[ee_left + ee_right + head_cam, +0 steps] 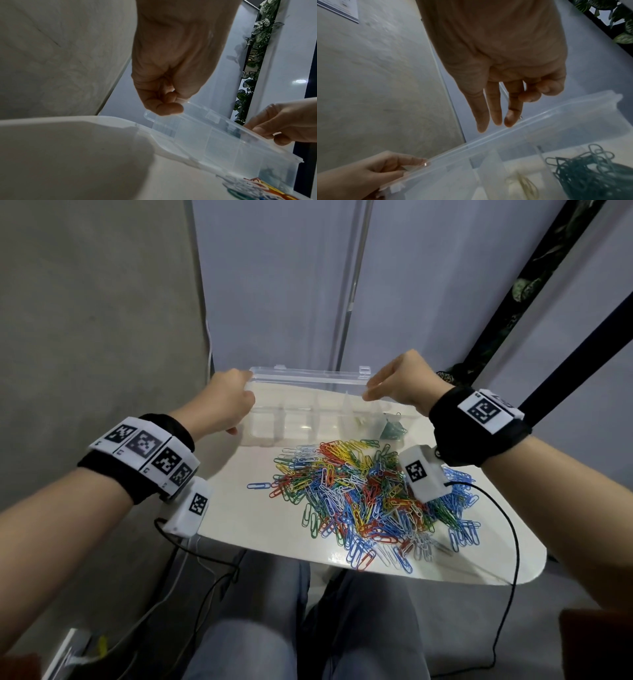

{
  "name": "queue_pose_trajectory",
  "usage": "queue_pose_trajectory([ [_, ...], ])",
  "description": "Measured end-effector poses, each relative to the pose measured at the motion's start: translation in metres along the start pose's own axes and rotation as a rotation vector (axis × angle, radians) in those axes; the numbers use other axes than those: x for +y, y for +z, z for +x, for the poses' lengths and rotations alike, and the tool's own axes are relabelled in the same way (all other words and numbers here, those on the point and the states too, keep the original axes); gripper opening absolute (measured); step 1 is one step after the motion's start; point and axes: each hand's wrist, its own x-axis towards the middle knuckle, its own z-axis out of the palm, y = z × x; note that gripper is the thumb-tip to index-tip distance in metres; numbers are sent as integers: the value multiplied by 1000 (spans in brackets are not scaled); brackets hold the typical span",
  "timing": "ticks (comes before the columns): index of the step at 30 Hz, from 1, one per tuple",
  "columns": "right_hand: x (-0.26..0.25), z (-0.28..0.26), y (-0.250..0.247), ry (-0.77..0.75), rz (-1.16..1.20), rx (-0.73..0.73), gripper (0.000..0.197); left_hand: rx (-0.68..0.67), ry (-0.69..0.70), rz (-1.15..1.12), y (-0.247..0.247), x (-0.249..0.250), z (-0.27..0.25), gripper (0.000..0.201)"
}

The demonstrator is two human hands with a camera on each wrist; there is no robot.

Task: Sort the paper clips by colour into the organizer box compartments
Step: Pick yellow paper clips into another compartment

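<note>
On the white table (239, 508) the clear organizer box (308, 419) sits at the far edge, its lid (308, 378) half raised. My left hand (222, 402) pinches the lid's left end and my right hand (400, 381) its right end. The mixed paper clips (370, 498) lie heaped just in front of it, green clips (590, 170) in its rightmost compartment.

A small indoor recording corner (office-like): white table (260, 529), grey partition panels (428, 285), leafy plant (257, 40).

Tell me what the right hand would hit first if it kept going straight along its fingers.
Likely the lid of the organizer box: the right hand already points at its edge; contact is unclear.
</note>
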Motion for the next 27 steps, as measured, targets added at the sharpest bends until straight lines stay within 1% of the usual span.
queue_pose_trajectory([
  [2,-1,-10,-2,-79,27,12,21,-5,0,-1,0,0,0,41],
  [4,-4,-23,-3,-149,19,-13,15,-6,-2,1,0,0,0,38],
  [8,-5,-45,15,-193,-139,-117,9,-5,-3,0,0,0,0,43],
  [11,3,-52,40,-189,-275,-157,12,-2,-3,-8,1,0,0,46],
  [13,10,-51,53,-166,-336,-148,19,-1,-3,-10,1,0,-1,47],
  [16,13,-47,63,-105,-395,-122,30,-4,-6,-15,0,0,0,43],
  [18,11,-46,65,-91,-426,-131,33,-6,-11,-18,0,0,0,40],
  [20,9,-46,64,-101,-441,-146,29,-7,-12,-24,1,0,0,39],
  [24,9,-46,62,-92,-432,-173,15,-13,-7,-27,0,-1,1,41],
  [27,13,-45,56,-56,-312,-227,16,-16,-3,-21,0,-2,1,39],
])
